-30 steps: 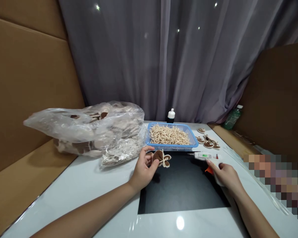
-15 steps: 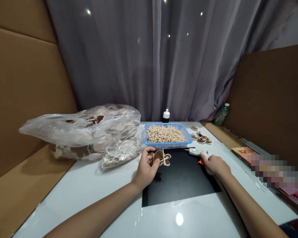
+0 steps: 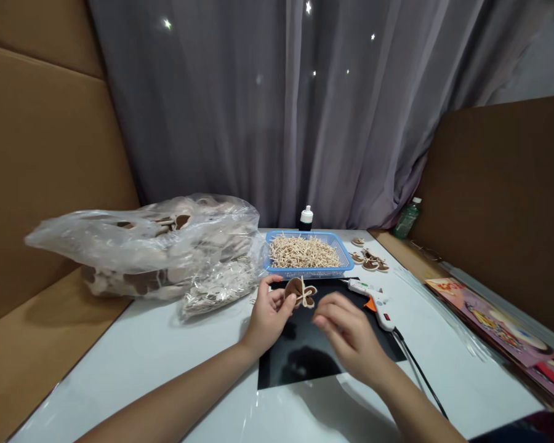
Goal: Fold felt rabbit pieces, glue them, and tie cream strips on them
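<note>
Between the thumb and fingers of my left hand [image 3: 268, 317], a small brown ornament [image 3: 294, 292] with pale edges and a cream string bow is held up over the black mat [image 3: 300, 357]. Just to the right of it hovers my right hand [image 3: 351, 335], its fingers curled in close to the thumb; I see nothing in them, and they look apart from the ornament. A white glue gun [image 3: 372, 295] with an orange trigger lies on the mat's right side, nozzle pointing left, its black cord running toward me.
Behind the mat stands a blue basket [image 3: 348, 261] full of small cream string pieces [image 3: 305, 252]. Similar brown ornaments [image 3: 372, 261] lie at the back right. Large plastic bags [image 3: 166, 246] fill the left. A white-capped bottle [image 3: 306, 216] stands behind the basket; clear glue sticks [image 3: 447, 314] lie right.
My right hand has let go of the glue gun, which now lies on the mat, and has moved left toward the ornament. My left hand still holds the ornament.
</note>
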Demonstrator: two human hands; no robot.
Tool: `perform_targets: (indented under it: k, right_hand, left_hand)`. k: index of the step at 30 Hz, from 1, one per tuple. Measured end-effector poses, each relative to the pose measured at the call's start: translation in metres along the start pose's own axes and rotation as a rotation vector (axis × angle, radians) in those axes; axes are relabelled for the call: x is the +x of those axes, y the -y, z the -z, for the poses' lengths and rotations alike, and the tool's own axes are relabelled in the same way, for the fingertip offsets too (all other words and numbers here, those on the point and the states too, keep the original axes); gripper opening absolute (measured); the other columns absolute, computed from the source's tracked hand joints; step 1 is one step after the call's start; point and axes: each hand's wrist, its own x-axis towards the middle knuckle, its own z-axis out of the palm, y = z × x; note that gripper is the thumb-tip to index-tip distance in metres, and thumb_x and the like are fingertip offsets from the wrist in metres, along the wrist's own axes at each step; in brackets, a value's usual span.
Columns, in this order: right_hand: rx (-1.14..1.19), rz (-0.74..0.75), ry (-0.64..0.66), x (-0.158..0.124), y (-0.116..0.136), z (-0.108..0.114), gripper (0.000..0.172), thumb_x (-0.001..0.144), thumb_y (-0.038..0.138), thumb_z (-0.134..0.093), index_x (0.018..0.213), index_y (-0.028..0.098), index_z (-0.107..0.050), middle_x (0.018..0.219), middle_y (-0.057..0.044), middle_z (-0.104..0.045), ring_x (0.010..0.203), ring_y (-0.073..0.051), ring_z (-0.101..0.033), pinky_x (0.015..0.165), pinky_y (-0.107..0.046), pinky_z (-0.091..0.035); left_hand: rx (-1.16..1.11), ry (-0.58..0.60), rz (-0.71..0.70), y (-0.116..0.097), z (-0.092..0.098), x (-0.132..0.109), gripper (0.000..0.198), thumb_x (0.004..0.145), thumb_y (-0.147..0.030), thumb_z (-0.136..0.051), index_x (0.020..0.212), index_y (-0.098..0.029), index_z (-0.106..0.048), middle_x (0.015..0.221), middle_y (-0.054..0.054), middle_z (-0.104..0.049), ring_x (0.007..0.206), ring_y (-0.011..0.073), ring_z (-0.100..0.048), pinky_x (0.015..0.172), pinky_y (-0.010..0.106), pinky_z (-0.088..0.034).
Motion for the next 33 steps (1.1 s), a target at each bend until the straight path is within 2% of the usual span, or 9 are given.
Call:
perform_targets:
  k: [3,6,8,10,13,17,23,27,33]
  right_hand:
    - [0.228,0.138,-0.272,-0.011,0.012,0.036,0.021,0.088,0.032,-0.047,0.078,0.024,-0.063,0.104,-0.008,-0.062,0.1,-0.022,-0.055,0.081,-0.035,-0.045]
    - [0.574,0.157,-0.385,-0.027,0.014,0.075,0.035,0.085,0.053,-0.043,0.061,0.03,-0.056,0.04,0.003,-0.048,0.053,-0.018,-0.057,0.057,-0.03,-0.047]
    - [0.522,0.126,-0.207,-0.033,0.006,0.094,0.056,0.073,0.076,-0.035,0.047,0.028,-0.051,0.027,0.003,-0.031,0.035,-0.016,-0.045,0.043,-0.027,-0.039]
    - [0.383,0.032,0.027,-0.03,-0.006,0.101,0.059,0.065,0.08,-0.04,0.041,0.027,-0.051,0.027,0.002,-0.035,0.034,-0.015,-0.044,0.041,-0.027,-0.036]
    - [0.07,-0.191,0.164,-0.01,-0.021,0.082,0.043,0.072,0.061,-0.056,0.053,0.023,-0.062,0.047,-0.003,-0.058,0.047,-0.015,-0.051,0.048,-0.026,-0.036]
    - [-0.229,-0.331,0.136,0.017,-0.025,0.031,0.042,0.082,0.049,-0.049,0.055,0.018,-0.059,0.049,0.0,-0.053,0.046,-0.011,-0.043,0.045,-0.023,-0.025]
    - [0.024,-0.353,0.028,0.018,-0.028,-0.007,0.031,0.073,0.047,-0.063,0.066,0.017,-0.063,0.056,0.0,-0.058,0.052,-0.012,-0.05,0.048,-0.022,-0.032]
    - [0.48,-0.486,-0.072,0.015,-0.039,-0.018,0.031,0.077,0.047,-0.059,0.081,0.016,-0.064,0.07,-0.003,-0.065,0.061,-0.014,-0.059,0.054,-0.023,-0.045]
    - [0.937,-0.494,-0.253,0.013,-0.038,0.014,0.028,0.07,0.044,-0.069,0.074,0.018,-0.06,0.052,0.005,-0.05,0.043,-0.006,-0.045,0.042,-0.018,-0.041]
  left_hand:
    - [-0.009,-0.009,0.046,0.001,-0.001,0.0,0.04,0.077,-0.028,-0.061,0.103,-0.023,-0.031,0.072,-0.003,-0.067,0.065,0.0118,-0.064,0.057,0.02,-0.046]
    - [-0.027,-0.01,0.054,0.0,-0.002,-0.001,0.043,0.076,-0.028,-0.063,0.104,-0.023,-0.031,0.069,-0.004,-0.066,0.065,0.0121,-0.064,0.06,0.022,-0.047]
    - [-0.036,-0.01,0.051,-0.001,-0.002,-0.002,0.043,0.076,-0.028,-0.063,0.104,-0.023,-0.031,0.069,-0.004,-0.066,0.064,0.012,-0.064,0.062,0.023,-0.048]
    - [-0.038,-0.012,0.047,-0.001,-0.002,-0.003,0.043,0.076,-0.028,-0.064,0.104,-0.023,-0.031,0.069,-0.004,-0.066,0.064,0.0121,-0.064,0.063,0.024,-0.048]
    - [-0.034,-0.004,0.032,0.0,-0.003,-0.004,0.043,0.076,-0.029,-0.064,0.105,-0.023,-0.033,0.07,-0.004,-0.065,0.066,0.0127,-0.064,0.064,0.025,-0.049]
    - [-0.065,0.017,-0.02,0.004,-0.004,-0.004,0.041,0.078,-0.029,-0.062,0.11,-0.024,-0.037,0.07,-0.005,-0.06,0.066,0.0114,-0.061,0.063,0.023,-0.049]
    - [0.027,0.107,-0.108,0.007,0.002,-0.006,0.025,0.081,-0.039,-0.056,0.098,-0.02,-0.055,0.085,0.004,-0.063,0.074,0.0147,-0.061,0.067,0.026,-0.051]
    - [0.127,0.16,-0.105,0.009,0.007,-0.008,0.031,0.087,-0.042,-0.043,0.098,-0.019,-0.061,0.086,0.006,-0.065,0.072,0.0159,-0.062,0.067,0.028,-0.052]
    - [0.166,0.078,0.018,0.013,0.005,-0.011,0.027,0.083,-0.033,-0.054,0.106,-0.02,-0.057,0.09,0.006,-0.068,0.08,0.0184,-0.065,0.07,0.029,-0.053]
